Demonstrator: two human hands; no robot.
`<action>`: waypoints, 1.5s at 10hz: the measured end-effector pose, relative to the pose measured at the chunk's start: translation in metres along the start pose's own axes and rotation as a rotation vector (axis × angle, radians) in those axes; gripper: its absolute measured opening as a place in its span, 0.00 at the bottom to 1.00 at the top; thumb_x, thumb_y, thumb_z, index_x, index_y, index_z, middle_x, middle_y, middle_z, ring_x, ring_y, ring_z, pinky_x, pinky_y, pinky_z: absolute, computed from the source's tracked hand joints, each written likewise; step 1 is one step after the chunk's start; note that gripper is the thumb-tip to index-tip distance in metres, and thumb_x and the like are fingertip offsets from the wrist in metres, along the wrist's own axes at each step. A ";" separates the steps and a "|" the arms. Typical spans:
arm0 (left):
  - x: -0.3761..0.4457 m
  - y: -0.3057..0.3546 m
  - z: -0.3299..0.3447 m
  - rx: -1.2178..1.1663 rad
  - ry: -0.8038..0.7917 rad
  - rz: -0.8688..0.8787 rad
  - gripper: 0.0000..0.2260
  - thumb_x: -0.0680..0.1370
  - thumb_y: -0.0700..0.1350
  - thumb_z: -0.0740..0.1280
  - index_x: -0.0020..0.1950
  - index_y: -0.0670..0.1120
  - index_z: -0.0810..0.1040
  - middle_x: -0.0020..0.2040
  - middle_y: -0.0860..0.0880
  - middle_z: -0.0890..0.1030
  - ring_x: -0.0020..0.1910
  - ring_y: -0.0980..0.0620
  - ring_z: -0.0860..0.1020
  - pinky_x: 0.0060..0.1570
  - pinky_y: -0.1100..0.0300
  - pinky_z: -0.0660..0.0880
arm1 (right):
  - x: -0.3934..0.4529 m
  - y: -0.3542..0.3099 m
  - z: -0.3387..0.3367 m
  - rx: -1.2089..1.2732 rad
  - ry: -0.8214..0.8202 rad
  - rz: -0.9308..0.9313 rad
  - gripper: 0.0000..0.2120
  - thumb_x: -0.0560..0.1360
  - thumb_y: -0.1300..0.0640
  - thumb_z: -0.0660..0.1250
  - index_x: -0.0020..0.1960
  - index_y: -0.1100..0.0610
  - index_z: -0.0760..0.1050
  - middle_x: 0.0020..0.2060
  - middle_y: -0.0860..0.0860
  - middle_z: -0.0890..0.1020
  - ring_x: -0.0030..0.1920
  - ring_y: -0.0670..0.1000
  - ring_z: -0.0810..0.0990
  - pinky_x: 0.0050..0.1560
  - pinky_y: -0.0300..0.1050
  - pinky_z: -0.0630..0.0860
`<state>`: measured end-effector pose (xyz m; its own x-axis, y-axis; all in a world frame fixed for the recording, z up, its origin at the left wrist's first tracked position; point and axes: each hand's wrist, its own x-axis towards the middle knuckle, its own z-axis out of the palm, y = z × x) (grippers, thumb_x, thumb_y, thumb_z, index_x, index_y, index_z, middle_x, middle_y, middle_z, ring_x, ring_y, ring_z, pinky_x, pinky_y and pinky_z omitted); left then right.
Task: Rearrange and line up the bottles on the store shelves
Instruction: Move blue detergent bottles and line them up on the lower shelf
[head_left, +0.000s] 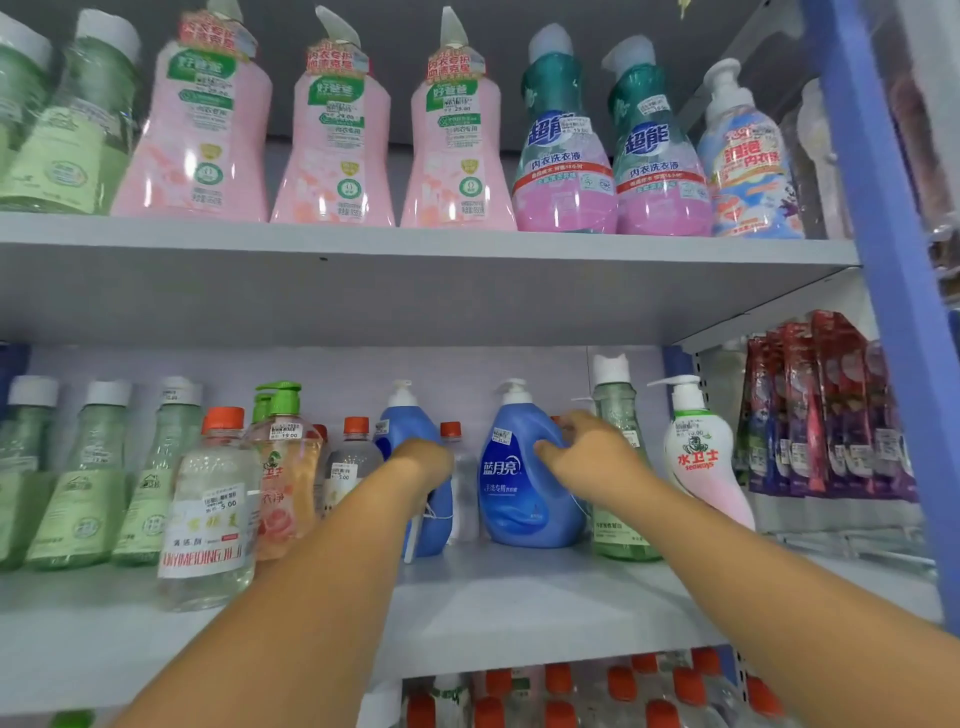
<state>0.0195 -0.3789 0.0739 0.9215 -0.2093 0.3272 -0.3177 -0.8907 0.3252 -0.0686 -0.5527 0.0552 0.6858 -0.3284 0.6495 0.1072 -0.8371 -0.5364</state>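
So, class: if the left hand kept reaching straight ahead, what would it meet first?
Probably the left blue bottle: the left hand is already at its front. Contact and grip are unclear.

I see a pale grey upper shelf (415, 244) carrying green, pink and teal-topped plastic bottles (332, 130) in a row, and a grey middle shelf (519, 597) bearing green, clear orange-capped and blue pump bottles (524, 467) plus red sachet packs (826, 410).

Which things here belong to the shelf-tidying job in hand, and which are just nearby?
In the job: left hand on left blue bottle; right hand on right blue bottle.
Nearby: pink bottles, red sachets, orange-capped clear bottle.
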 end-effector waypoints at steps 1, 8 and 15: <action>-0.021 -0.005 -0.008 -0.712 0.027 -0.144 0.16 0.84 0.38 0.61 0.71 0.35 0.73 0.63 0.40 0.79 0.46 0.48 0.79 0.48 0.61 0.80 | 0.028 0.001 0.024 -0.038 -0.075 0.113 0.19 0.80 0.49 0.63 0.66 0.59 0.72 0.59 0.56 0.79 0.52 0.58 0.80 0.39 0.45 0.72; -0.118 -0.026 -0.036 -1.359 -0.007 0.031 0.19 0.80 0.57 0.69 0.49 0.41 0.77 0.34 0.47 0.75 0.26 0.48 0.73 0.33 0.57 0.79 | -0.048 -0.058 -0.015 0.927 -0.224 0.302 0.17 0.80 0.46 0.68 0.41 0.59 0.75 0.27 0.51 0.75 0.22 0.50 0.69 0.26 0.42 0.72; -0.435 -0.212 -0.058 -1.324 0.412 -0.194 0.27 0.58 0.60 0.73 0.42 0.37 0.81 0.25 0.43 0.72 0.19 0.46 0.72 0.31 0.56 0.73 | -0.359 -0.221 0.027 1.177 -0.624 0.045 0.17 0.77 0.50 0.66 0.46 0.65 0.76 0.25 0.53 0.77 0.19 0.52 0.69 0.33 0.53 0.73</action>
<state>-0.3270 -0.0751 -0.0857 0.9168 0.2097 0.3398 -0.3797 0.1941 0.9045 -0.3188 -0.2384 -0.0737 0.8838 0.1728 0.4347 0.4132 0.1473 -0.8986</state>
